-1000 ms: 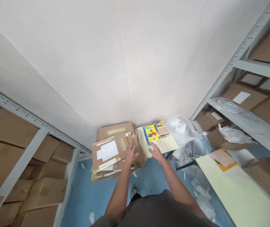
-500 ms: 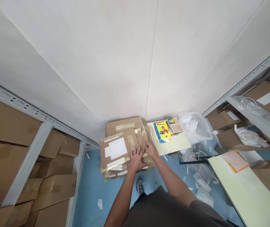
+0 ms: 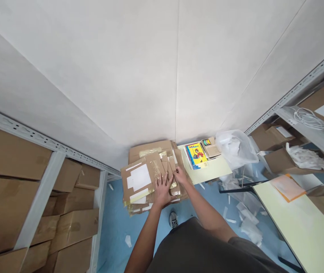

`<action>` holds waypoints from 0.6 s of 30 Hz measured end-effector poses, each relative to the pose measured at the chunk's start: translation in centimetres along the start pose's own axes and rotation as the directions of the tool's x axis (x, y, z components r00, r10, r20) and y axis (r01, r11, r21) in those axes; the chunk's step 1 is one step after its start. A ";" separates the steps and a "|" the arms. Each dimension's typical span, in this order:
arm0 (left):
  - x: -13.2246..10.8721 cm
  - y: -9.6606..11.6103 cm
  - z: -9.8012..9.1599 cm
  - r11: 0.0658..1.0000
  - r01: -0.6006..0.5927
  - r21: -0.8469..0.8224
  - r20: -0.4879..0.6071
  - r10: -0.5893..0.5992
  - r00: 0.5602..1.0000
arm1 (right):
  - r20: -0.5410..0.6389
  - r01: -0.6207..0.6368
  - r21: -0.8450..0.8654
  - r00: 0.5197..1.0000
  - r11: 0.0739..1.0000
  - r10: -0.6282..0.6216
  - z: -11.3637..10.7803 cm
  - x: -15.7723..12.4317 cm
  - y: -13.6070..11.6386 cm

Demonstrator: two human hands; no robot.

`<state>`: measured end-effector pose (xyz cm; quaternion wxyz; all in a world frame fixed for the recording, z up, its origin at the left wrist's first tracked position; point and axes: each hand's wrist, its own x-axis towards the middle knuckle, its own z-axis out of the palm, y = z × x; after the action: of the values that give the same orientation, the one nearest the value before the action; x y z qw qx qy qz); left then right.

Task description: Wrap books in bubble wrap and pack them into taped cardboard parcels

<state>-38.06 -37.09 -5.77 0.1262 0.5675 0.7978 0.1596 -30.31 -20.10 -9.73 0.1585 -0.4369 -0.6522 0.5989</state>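
Observation:
A stack of flattened cardboard boxes (image 3: 154, 167) lies against the wall, with strips of clear yellowish tape and white paper labels on it. My left hand (image 3: 163, 192) rests on the top sheet, palm down, its fingers spread over the cardboard. Just to its right, my right hand (image 3: 181, 176) is closed, fingertips drawn together at the edge of a taped cardboard flap. What lies between those fingertips is too small to make out.
Beside the stack, a pale board (image 3: 204, 171) bears a yellow picture book (image 3: 196, 156) and small books. A clear plastic bin (image 3: 237, 149) stands at its right end. Shelves of cardboard boxes (image 3: 75, 227) rise at left. White scraps litter the blue floor (image 3: 113, 227).
The view has shifted slightly. My right hand has curled its fingers in more tightly at the flap's edge; my left hand stays spread on the cardboard.

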 end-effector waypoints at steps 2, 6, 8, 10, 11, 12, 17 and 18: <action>0.3 0.0 -0.2 1.000 -0.021 0.000 0.016 0.021 1.000 | -0.046 -0.022 0.052 0.999 0.998 0.025 0.7 0.0 0.3; 0.3 1.0 0.0 0.998 -0.067 -0.013 0.083 0.068 0.994 | -0.133 -0.201 0.150 0.966 0.968 0.221 2.3 0.4 0.6; 0.1 1.8 0.6 0.997 -0.072 0.009 0.116 0.071 0.991 | -0.129 -0.263 0.184 0.949 0.947 0.289 2.5 0.7 0.5; -0.1 2.5 1.3 0.997 -0.055 0.048 0.108 0.049 0.993 | -0.109 -0.272 0.199 0.949 0.942 0.297 2.1 1.0 0.3; -0.2 2.6 1.6 0.997 -0.042 0.064 0.090 0.036 0.995 | -0.082 -0.270 0.205 0.953 0.941 0.291 1.7 1.1 0.3; -0.4 2.7 2.0 0.997 -0.028 0.072 0.068 0.024 0.997 | -0.039 -0.267 0.210 0.959 0.941 0.281 1.3 1.2 0.2; -1.5 1.4 3.3 1.000 -0.004 0.014 0.002 0.004 1.000 | 0.161 -0.243 0.188 0.963 0.952 0.215 -0.8 1.9 0.5; -1.7 1.0 3.5 1.000 -0.012 0.010 0.005 0.012 1.000 | 0.142 -0.216 0.178 0.971 0.960 0.192 -0.9 2.1 0.6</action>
<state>-35.32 -37.96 -8.50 0.1245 0.5734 0.7948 0.1549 -30.63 -18.02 -10.79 0.0968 -0.4467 -0.5511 0.6981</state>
